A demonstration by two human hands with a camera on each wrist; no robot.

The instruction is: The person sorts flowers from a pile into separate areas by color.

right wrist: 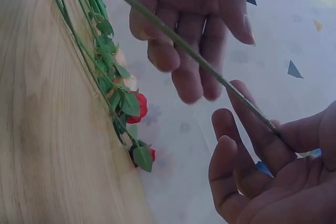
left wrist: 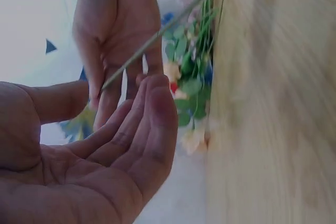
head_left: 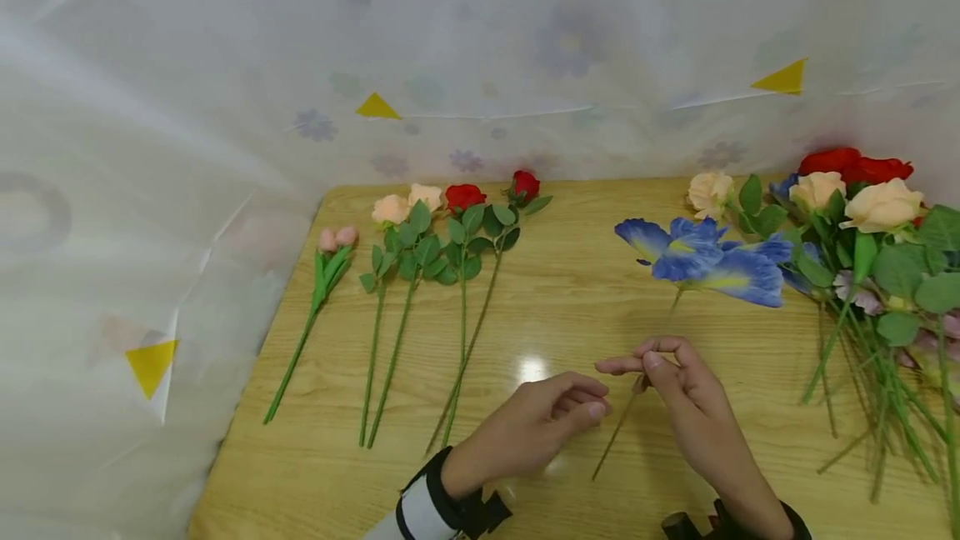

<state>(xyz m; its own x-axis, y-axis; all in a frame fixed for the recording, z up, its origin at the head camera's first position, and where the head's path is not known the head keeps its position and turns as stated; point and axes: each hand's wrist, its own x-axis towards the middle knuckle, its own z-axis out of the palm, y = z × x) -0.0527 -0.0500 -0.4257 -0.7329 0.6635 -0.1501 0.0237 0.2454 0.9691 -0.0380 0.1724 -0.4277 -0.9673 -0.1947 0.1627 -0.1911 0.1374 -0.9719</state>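
Note:
My right hand (head_left: 693,407) pinches the thin stem of a blue iris (head_left: 686,250) between thumb and fingers, above the wooden table. The iris bloom, blue with yellow streaks, points away from me, and the lower stem (right wrist: 184,45) slants back past my left hand. Held just left of the stem, my left hand (head_left: 536,423) has loosely bent fingers and nothing in its grasp. In the left wrist view its palm (left wrist: 100,182) faces up, apart from the stem. Most of the bloom is hidden in both wrist views.
On the table's (head_left: 555,323) left lie a pink tulip (head_left: 322,290), two peach roses (head_left: 391,209) and two red roses (head_left: 465,197), stems toward me. A mixed heap of flowers (head_left: 885,207) lies at the right. A pale patterned sheet (head_left: 480,40) hangs behind.

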